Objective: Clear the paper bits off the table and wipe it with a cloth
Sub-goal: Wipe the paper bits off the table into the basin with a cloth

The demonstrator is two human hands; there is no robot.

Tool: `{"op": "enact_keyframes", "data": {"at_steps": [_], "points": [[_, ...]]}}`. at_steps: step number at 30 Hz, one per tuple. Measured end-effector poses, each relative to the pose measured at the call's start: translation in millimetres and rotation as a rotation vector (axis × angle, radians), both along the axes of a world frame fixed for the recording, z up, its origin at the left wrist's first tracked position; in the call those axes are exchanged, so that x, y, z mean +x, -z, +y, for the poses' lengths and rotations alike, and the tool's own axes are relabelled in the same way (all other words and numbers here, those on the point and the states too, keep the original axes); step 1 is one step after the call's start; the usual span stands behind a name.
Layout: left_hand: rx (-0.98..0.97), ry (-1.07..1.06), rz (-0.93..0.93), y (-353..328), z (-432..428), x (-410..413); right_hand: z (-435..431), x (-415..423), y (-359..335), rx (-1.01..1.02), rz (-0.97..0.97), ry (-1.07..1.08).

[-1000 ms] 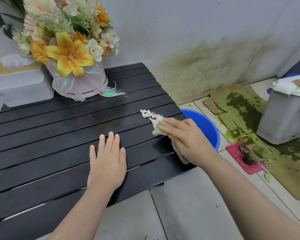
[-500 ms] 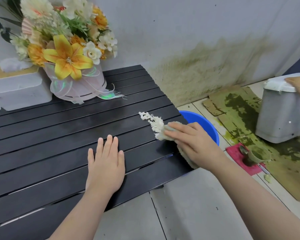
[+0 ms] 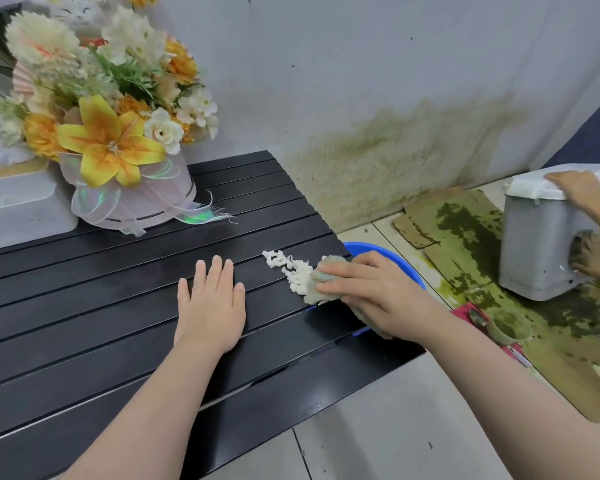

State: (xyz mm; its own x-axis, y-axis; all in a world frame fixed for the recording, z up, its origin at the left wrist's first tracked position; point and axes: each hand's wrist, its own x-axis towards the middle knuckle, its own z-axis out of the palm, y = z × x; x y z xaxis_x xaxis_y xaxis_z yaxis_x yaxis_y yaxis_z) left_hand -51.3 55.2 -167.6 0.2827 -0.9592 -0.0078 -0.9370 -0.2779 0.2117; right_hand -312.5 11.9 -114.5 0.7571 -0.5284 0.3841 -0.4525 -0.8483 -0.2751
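Observation:
A black slatted table fills the left and middle. A small heap of white paper bits lies near its right edge. My right hand presses a pale cloth flat on the table, right behind the bits and touching them. Palm down, fingers together, my left hand rests on the slats to the left of the bits and holds nothing. A blue basin sits on the floor just past the table's right edge, partly hidden by my right hand.
A flower arrangement in a white pot and a white tissue box stand at the table's back left. On the floor at right, another person's hands hold a grey lidded container; beside it are stained cardboard and a cup.
My right hand with the cloth has slid slightly toward the table's right edge, carrying the paper bits along. My left hand stays flat in place.

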Motion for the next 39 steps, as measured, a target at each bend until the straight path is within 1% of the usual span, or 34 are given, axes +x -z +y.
{"op": "enact_keyframes", "data": {"at_steps": [2,5,7,11,13,14,17,18,19,21,24,25,27,30,32,34,35,36,39], "points": [[0.004,0.003,-0.002,2,0,1,11,0,5,0.014,-0.006,-0.079],[0.001,0.005,-0.012,3,0,1,29,0,24,-0.017,0.118,-0.188],[-0.004,0.008,-0.019,3,0,2,21,-3,29,-0.023,0.133,-0.170],[0.006,0.026,-0.023,1,1,0,-5,-5,21,0.076,0.126,-0.047],[-0.005,0.025,0.001,-2,-2,3,-11,-9,16,0.134,0.075,0.040],[-0.031,0.021,0.021,-4,-4,7,-12,-10,13,0.156,0.016,0.086],[-0.122,0.004,0.054,-11,-12,24,-4,7,4,0.173,-0.237,0.280],[-0.103,0.003,0.031,-11,-15,27,2,21,2,0.153,-0.277,0.314],[-0.060,0.003,0.008,-9,-17,30,9,39,4,0.118,-0.276,0.315],[0.013,0.000,-0.005,-4,-21,31,23,76,13,0.007,-0.144,0.269],[0.017,0.011,0.000,0,-20,32,32,99,26,-0.086,0.074,0.272],[0.009,0.015,-0.001,0,-20,33,27,96,28,-0.098,0.096,0.279],[-0.004,0.018,0.001,1,-20,34,12,82,28,-0.059,0.123,0.300],[-0.005,0.020,0.003,1,-20,32,-18,54,24,0.019,0.168,0.420],[-0.003,0.019,0.001,0,-19,32,-26,44,17,0.077,0.063,0.454],[-0.001,0.016,0.003,0,-20,32,-25,45,11,0.056,-0.077,0.414],[0.002,0.015,0.004,0,-20,32,-21,49,11,0.027,-0.100,0.369],[0.004,0.015,0.003,0,-20,31,-16,54,13,-0.005,-0.088,0.313],[-0.002,0.017,-0.003,0,-20,32,0,66,28,-0.096,0.042,0.144]]}}
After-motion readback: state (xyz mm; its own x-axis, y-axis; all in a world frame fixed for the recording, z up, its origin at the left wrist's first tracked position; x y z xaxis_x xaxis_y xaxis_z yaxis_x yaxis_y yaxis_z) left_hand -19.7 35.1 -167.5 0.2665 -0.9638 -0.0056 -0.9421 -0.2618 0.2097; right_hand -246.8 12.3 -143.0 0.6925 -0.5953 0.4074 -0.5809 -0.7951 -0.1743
